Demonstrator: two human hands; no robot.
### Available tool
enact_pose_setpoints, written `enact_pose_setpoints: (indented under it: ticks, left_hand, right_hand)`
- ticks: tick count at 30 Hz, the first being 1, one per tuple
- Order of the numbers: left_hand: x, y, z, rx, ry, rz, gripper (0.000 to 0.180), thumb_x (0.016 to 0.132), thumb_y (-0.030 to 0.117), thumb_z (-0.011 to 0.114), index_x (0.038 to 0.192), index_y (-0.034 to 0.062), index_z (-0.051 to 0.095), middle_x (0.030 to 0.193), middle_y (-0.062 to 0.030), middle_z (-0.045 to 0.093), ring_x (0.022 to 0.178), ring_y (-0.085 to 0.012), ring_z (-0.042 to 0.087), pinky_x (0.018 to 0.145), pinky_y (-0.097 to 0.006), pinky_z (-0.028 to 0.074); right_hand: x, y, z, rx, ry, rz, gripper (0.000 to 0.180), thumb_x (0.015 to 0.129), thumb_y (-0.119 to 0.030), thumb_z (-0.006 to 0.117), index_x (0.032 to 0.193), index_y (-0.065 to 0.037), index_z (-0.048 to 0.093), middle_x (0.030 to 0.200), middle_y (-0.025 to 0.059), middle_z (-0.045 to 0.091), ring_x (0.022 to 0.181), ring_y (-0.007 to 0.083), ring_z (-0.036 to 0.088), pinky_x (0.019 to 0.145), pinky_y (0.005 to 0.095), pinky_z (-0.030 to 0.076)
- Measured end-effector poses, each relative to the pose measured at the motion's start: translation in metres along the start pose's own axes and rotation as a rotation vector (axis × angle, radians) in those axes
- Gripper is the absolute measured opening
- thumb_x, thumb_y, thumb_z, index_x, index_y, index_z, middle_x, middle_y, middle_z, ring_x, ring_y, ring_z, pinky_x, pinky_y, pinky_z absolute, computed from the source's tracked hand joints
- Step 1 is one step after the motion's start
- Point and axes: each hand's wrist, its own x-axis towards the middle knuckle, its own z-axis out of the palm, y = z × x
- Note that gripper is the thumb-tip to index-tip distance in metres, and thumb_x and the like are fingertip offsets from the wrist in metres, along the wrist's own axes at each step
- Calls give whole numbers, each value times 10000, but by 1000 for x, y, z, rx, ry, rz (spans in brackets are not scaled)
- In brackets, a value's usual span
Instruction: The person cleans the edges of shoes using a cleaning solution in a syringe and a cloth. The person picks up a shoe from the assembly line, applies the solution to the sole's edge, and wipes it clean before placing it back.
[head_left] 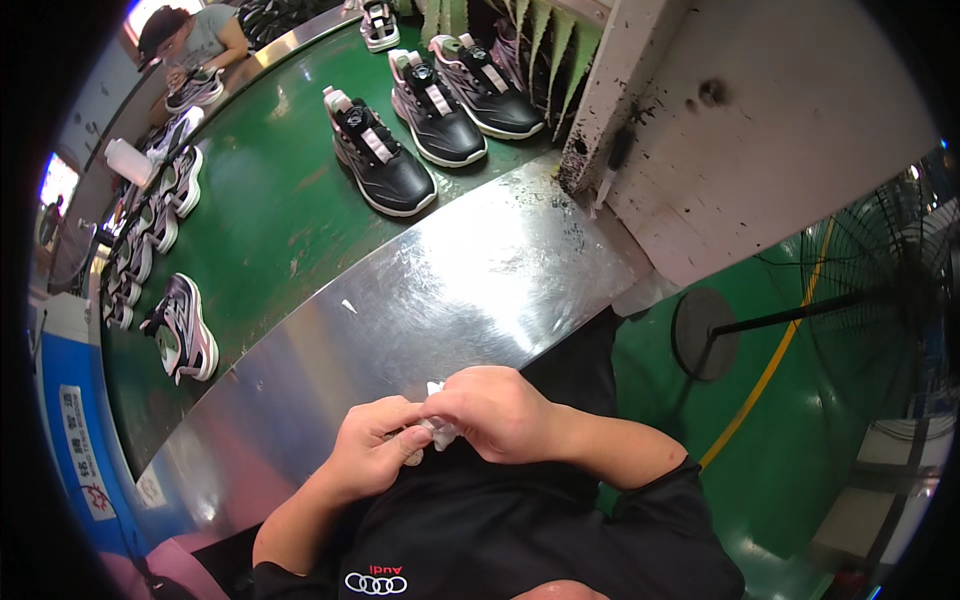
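Head view: both hands are seen at the near edge of the steel ledge (470, 270), just over the person's black shirt. A small white wad (438, 428) is pinched between them; only a scrap of it shows, above and below the fingers, so its kind cannot be told. The right hand (505, 412) is laid over it, fingers curled and pressed together, thumb tip on the wad. The left hand (375, 448) is cupped beneath, its fingers bent inward onto the same wad; a small round pale thing is glimpsed under its thumb, too hidden to be named.

Beyond the ledge a green belt (270, 200) is curved away. Three black shoes (385, 155) with pink straps are stood on it in a row at the ledge's far side. Left of the ledge, a pale shoe (185, 325) is set near the belt's outer rim, and more pairs are lined behind it, blurred by the lens. At the belt's far end another person (195, 45) is bent over a shoe. Right of the ledge, a fan (880, 280) is partly cut off by the picture's rim.
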Motion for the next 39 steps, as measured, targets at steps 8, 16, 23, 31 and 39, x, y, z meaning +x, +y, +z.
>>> enact_pose_setpoints:
  ticks: [8,16,23,31,39]
  left_hand:
    - [18,-3,6,76,130,-17,202,734,41,667,928,-12,650,719,-121,599,644,-254,570,604,-323,455]
    - [62,10,-2,962,217,549,248,646,77,694,890,84,646,650,-22,554,620,-202,532,513,-326,432]
    - [87,13,-6,948,234,574,226,683,130,710,899,102,650,671,-22,557,645,-205,524,539,-326,437]
    - [34,6,-31,316,448,280,205,773,21,658,974,-11,633,684,-80,517,608,-170,493,562,-273,393]
    - [-39,-42,-57,1,550,54,262,910,88,560,1131,-52,540,765,0,515,639,-51,455,537,-189,362]
  right_hand:
    - [2,13,-5,-85,42,-1,251,745,56,591,976,-39,568,763,123,605,671,315,602,593,361,487]
    - [5,41,2,326,132,577,125,902,-17,469,1016,-39,514,706,39,544,581,103,488,537,245,402]
    - [10,54,-18,483,234,701,167,908,-38,480,1074,-55,486,668,-12,475,563,32,384,512,198,339]
    - [37,62,-150,-750,117,458,273,852,-150,582,1110,-101,507,757,167,620,672,334,622,612,431,502]
    - [2,63,-162,-925,43,291,65,810,-87,608,848,-34,610,793,130,580,702,333,586,623,400,482]
